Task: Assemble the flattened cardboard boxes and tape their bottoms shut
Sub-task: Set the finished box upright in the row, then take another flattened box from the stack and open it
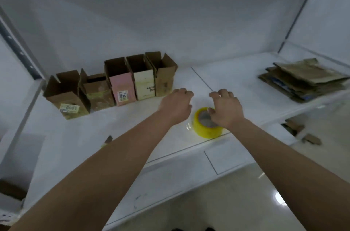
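Several assembled cardboard boxes (pixel 121 83) stand upright in a row at the back left of the white shelf (pixel 75 136), tops open. A stack of flattened boxes (pixel 303 81) lies at the far right. A yellow tape roll (pixel 206 128) lies flat near the shelf's front edge. My right hand (pixel 225 107) hovers over the roll with loosely curled fingers, its thumb close to the roll's rim; it holds nothing. My left hand (pixel 176 104) floats just left of the roll, fingers relaxed and empty.
A small dark scrap (pixel 108 140) lies on the shelf near my left forearm. Cardboard pieces (pixel 310 139) lie on the glossy floor under the shelf at right. A shelf board runs overhead, and metal uprights (pixel 17 45) frame the sides.
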Demonstrator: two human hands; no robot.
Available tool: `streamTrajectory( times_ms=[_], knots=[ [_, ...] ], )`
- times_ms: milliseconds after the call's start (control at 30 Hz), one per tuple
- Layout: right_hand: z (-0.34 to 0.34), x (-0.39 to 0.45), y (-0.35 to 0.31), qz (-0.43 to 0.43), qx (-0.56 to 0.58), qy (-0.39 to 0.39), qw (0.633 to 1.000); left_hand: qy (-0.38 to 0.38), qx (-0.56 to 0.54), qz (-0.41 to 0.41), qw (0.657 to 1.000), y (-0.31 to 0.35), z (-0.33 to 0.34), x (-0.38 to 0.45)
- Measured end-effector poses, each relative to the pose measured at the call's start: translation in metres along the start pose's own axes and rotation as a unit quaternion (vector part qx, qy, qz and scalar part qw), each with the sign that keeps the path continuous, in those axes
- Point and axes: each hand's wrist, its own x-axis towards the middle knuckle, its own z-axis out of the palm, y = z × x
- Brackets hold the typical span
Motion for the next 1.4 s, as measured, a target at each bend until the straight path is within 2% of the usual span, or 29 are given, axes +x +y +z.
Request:
streamTrajectory(
  times_ms=[300,500,600,733,900,1033,1400],
  knots=[
    [-0.057,-0.026,0.097,0.06,-0.01,0.048,0.997,0.017,0.027,0.096,0.995,0.108,-0.015,0.054],
    [-0.092,-0.051,0.205,0.107,0.011,0.083,0.991,0.024,0.004,0.148,0.989,0.23,0.002,0.111],
    [-0.094,-0.071,0.267,0.147,0.01,0.07,0.987,0.007,-0.026,0.174,0.984,0.293,0.024,0.136],
    [-0.09,-0.094,0.34,0.187,0.012,0.055,0.981,-0.017,-0.046,0.173,0.984,0.34,0.047,0.168],
    [-0.072,-0.091,0.386,0.211,0.042,0.028,0.976,-0.065,-0.012,0.148,0.987,0.365,0.082,0.205],
    [-0.057,-0.066,0.397,0.199,0.068,0.021,0.977,-0.065,-0.011,0.136,0.989,0.372,0.096,0.238],
    [-0.001,0.04,0.414,0.207,0.079,0.023,0.975,-0.13,-0.009,0.127,0.983,0.313,0.137,0.33]
  ],
)
